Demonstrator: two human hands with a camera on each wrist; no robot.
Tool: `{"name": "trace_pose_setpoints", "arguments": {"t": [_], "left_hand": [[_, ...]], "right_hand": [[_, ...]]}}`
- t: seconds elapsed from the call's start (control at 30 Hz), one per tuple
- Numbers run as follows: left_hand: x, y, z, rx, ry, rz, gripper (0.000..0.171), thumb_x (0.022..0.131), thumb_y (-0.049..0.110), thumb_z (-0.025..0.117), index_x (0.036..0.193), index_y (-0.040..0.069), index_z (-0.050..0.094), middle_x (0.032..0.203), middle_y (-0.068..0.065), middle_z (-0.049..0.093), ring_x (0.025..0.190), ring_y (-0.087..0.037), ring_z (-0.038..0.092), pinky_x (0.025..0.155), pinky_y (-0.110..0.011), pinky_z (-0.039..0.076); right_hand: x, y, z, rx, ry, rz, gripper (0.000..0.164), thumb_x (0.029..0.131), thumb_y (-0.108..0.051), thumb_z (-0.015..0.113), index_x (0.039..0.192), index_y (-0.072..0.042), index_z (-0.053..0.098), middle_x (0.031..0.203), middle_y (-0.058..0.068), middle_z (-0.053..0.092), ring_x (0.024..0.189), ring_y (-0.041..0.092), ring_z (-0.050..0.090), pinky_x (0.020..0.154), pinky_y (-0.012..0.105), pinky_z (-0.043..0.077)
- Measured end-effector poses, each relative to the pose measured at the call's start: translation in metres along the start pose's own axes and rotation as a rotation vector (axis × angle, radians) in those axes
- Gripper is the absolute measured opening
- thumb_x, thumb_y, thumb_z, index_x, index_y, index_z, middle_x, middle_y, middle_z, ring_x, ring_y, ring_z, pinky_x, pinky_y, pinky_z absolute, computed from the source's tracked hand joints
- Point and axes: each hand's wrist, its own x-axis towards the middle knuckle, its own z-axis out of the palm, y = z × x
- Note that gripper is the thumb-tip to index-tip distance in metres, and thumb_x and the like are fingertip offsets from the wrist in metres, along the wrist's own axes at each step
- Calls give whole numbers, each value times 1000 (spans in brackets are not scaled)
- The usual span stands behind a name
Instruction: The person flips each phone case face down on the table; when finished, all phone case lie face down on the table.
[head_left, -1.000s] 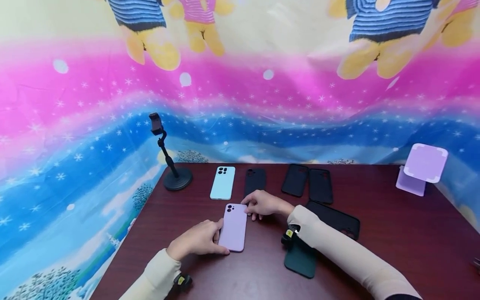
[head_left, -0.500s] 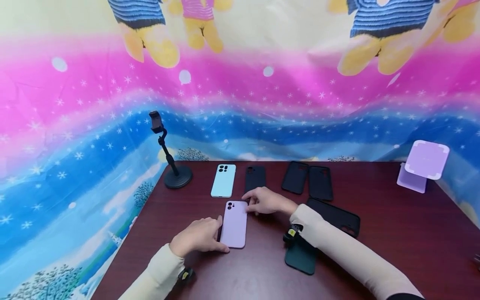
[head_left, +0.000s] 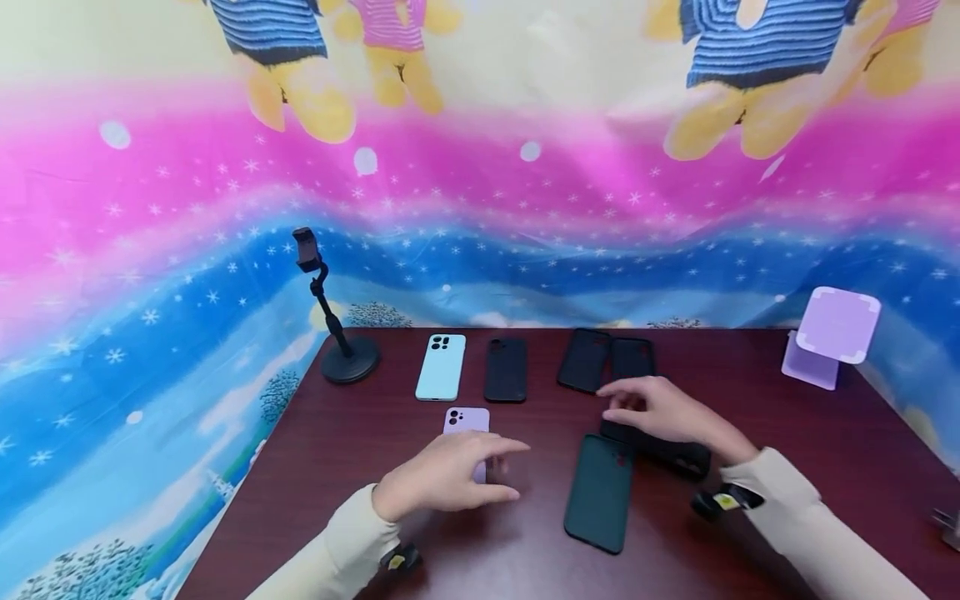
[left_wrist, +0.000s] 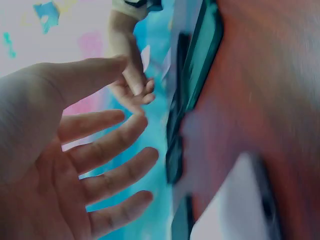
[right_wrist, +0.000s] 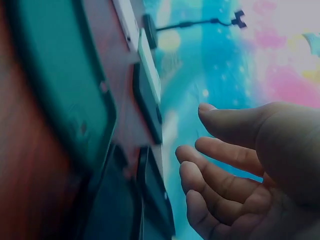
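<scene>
My left hand (head_left: 446, 472) hovers over the lower part of a lilac phone case (head_left: 467, 419), fingers spread toward the right and holding nothing. That case has two camera holes at its upper left and lies on the table, partly hidden by the hand. My right hand (head_left: 660, 408) hangs above a black phone case (head_left: 675, 452) lying aslant, its fingers loosely bent around nothing. In the right wrist view the palm and bent fingers (right_wrist: 220, 190) show no object between them. Nearest to both hands is a dark green phone case (head_left: 598, 496), inner side up, between them.
Along the back of the table (head_left: 330, 483) lie a pale mint phone case (head_left: 440, 367), a dark phone case (head_left: 506, 369) and two black cases, one at the left (head_left: 583, 360). A black phone stand (head_left: 350, 358) stands back left, a lilac stand (head_left: 836, 325) back right.
Both hands have let go of the lilac case. The right hand has moved right, over the black cases; the left has shifted right, across the lilac case. The green case is now fully uncovered.
</scene>
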Motion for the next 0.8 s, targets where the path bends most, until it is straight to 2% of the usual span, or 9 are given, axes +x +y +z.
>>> {"name": "trace_pose_setpoints", "arguments": {"t": [0.07, 0.2, 0.3, 0.4, 0.5, 0.7, 0.8], "left_hand": [[10, 7, 6, 11, -10, 61, 51, 96, 45, 70, 143, 26, 60, 101, 9, 70, 90, -6, 65, 71, -16, 45], [25, 15, 23, 56, -51, 158, 49, 97, 46, 69, 141, 26, 61, 101, 12, 69, 89, 0, 64, 72, -12, 44], [33, 18, 39, 97, -97, 192, 50, 96, 48, 70, 141, 28, 62, 101, 15, 67, 89, 4, 60, 73, -12, 43], [37, 20, 51, 152, -134, 207, 50, 94, 50, 71, 139, 31, 63, 100, 17, 65, 88, 5, 53, 72, -12, 40], [40, 24, 59, 219, -138, 222, 46, 92, 52, 72, 134, 34, 66, 94, 20, 62, 84, 6, 47, 68, -12, 35], [40, 28, 64, 303, -99, 256, 32, 91, 50, 75, 119, 36, 72, 88, 22, 62, 83, 4, 45, 65, -11, 31], [40, 28, 64, 321, -74, 266, 21, 90, 47, 77, 109, 37, 73, 87, 23, 63, 82, 4, 45, 64, -10, 29]], "right_hand": [[-17, 6, -5, -21, 27, 28, 40, 100, -34, 68, 131, -9, 68, 98, -6, 72, 76, 0, 60, 66, 24, 49], [-46, 16, -7, -7, 26, 70, 44, 100, -37, 67, 132, -6, 68, 98, -6, 71, 77, -2, 60, 66, 24, 49], [-60, 22, -2, 33, -5, 81, 44, 101, -36, 66, 131, -4, 68, 98, -5, 71, 76, -1, 60, 65, 25, 50], [-63, 24, 9, 65, -32, 74, 41, 100, -32, 68, 130, -4, 68, 96, -6, 72, 76, -1, 62, 65, 24, 50], [-62, 24, 17, 71, -42, 67, 40, 98, -29, 70, 130, -4, 68, 94, -7, 72, 75, -1, 63, 64, 24, 51], [-58, 19, 27, 92, -66, 49, 29, 98, -17, 70, 125, -7, 71, 88, -4, 71, 62, 3, 61, 56, 25, 51], [-56, 17, 31, 63, -66, 21, 21, 97, -14, 71, 117, -13, 75, 94, -2, 73, 61, 0, 58, 54, 24, 50]]}}
